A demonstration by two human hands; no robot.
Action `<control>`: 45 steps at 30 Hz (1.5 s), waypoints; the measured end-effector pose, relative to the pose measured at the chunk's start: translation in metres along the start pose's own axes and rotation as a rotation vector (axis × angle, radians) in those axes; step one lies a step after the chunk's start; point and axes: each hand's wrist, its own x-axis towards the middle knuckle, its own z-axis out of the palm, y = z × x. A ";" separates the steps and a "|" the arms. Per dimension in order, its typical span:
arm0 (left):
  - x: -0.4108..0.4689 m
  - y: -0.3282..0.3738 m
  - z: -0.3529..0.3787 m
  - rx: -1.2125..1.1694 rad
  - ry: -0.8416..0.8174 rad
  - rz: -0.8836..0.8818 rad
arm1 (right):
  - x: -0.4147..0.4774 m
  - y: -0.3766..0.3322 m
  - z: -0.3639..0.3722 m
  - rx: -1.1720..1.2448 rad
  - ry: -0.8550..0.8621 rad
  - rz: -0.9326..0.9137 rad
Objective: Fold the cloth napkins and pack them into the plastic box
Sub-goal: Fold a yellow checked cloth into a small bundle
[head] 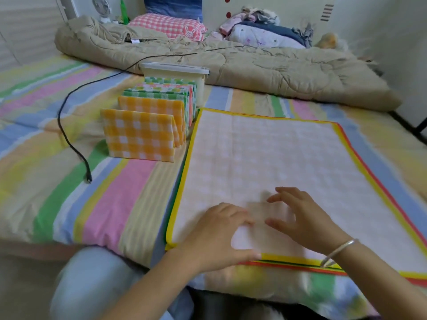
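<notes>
Both hands touch spread napkin (yellow-edged).

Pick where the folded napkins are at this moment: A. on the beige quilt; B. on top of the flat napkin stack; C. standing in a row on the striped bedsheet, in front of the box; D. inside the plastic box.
C: the folded napkins stand on edge in a row on the striped bedsheet, running back to the plastic box, left of the flat napkin stack.
</notes>
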 end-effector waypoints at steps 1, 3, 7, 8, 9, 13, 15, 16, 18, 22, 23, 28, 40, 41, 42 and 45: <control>-0.003 -0.001 0.002 0.028 -0.036 0.008 | -0.008 0.006 -0.003 -0.032 -0.091 -0.009; -0.008 -0.002 0.001 0.060 -0.070 0.009 | -0.022 0.018 -0.006 -0.130 -0.252 -0.050; -0.011 0.002 -0.003 0.112 -0.081 0.017 | -0.037 0.037 -0.011 -0.221 -0.378 -0.097; -0.012 0.003 -0.004 0.120 -0.092 0.012 | -0.039 0.038 -0.013 -0.200 -0.374 -0.110; -0.012 0.005 -0.005 0.125 -0.104 0.004 | -0.041 0.040 -0.015 -0.167 -0.363 -0.119; -0.012 0.010 -0.014 0.078 -0.134 -0.034 | -0.050 0.039 -0.019 -0.022 -0.327 -0.105; -0.011 0.013 -0.018 0.050 -0.142 -0.069 | -0.055 0.033 -0.024 0.003 -0.268 -0.099; -0.010 0.015 -0.020 0.036 -0.141 -0.082 | -0.058 0.030 -0.027 -0.004 -0.228 -0.109; -0.008 0.018 -0.025 -0.005 -0.137 -0.104 | -0.064 0.027 -0.031 -0.005 -0.178 -0.135; 0.006 0.026 -0.043 -0.021 -0.299 -0.134 | -0.069 0.026 -0.038 -0.096 -0.108 -0.116; 0.011 0.028 -0.049 0.002 -0.361 -0.125 | -0.067 0.026 -0.042 -0.132 -0.099 -0.115; 0.042 0.045 -0.078 0.161 -0.579 -0.176 | -0.048 0.018 -0.069 -0.165 -0.234 -0.105; 0.088 0.046 -0.057 0.676 0.293 -0.097 | 0.069 0.035 -0.088 -0.328 0.064 -0.053; 0.085 0.038 -0.047 0.614 0.326 -0.053 | 0.079 0.040 -0.080 -0.315 0.071 -0.041; 0.080 0.032 -0.037 0.568 0.308 -0.027 | 0.088 0.045 -0.072 -0.306 0.089 -0.028; 0.070 0.014 -0.016 0.491 0.172 -0.036 | 0.108 0.060 -0.047 -0.269 0.152 0.019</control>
